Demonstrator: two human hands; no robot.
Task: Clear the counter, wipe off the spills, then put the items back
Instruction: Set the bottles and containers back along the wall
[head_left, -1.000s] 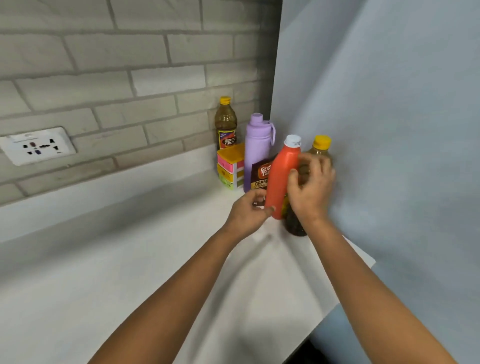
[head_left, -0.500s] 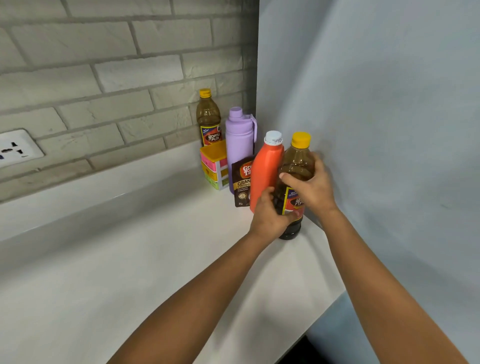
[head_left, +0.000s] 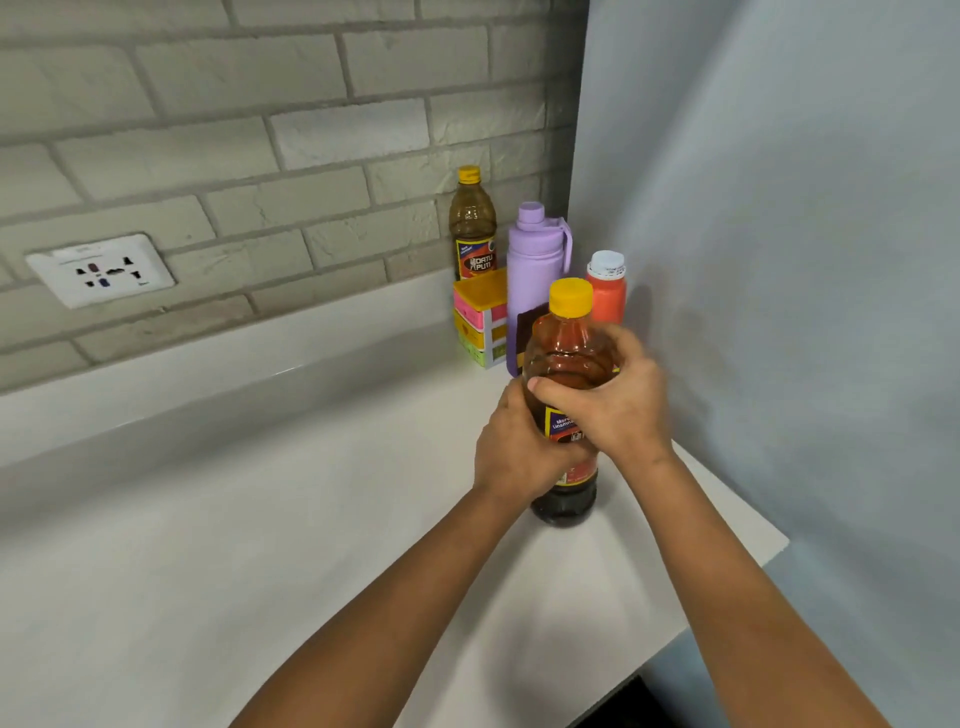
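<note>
Two hands on one bottle: the left hand (head_left: 511, 447) wraps the near-left side of the big dark bottle (head_left: 566, 415) at label height, and the right hand (head_left: 613, 400) curls over its shoulder from the right, thumb across the front. Both grip it; neither is free.

The bottle stands upright, or close to it, at the right end of the white counter (head_left: 260, 545). Whether its base touches the surface or hangs just above, I cannot tell. Just behind it, in the far corner: an orange bottle (head_left: 608, 296), a purple flask (head_left: 535, 270), a smaller dark bottle (head_left: 471, 228) against the brick, a stack of coloured boxes (head_left: 480, 317), and a brown packet (head_left: 530, 327), mostly hidden.

Handling, my read:
- Full, or near it, of dark liquid, so heavy for its size.
- Clear plastic wall, likely flexes if squeezed hard.
- Smooth and glossy, so slip risk. The label band should give better friction.
- Best hold: one hand round the label and one at the ribbed shoulder, as now. Don't lift by the yellow cap (head_left: 570, 297).
- Neighbours stand close, so knock-over risk when setting it down.
</note>
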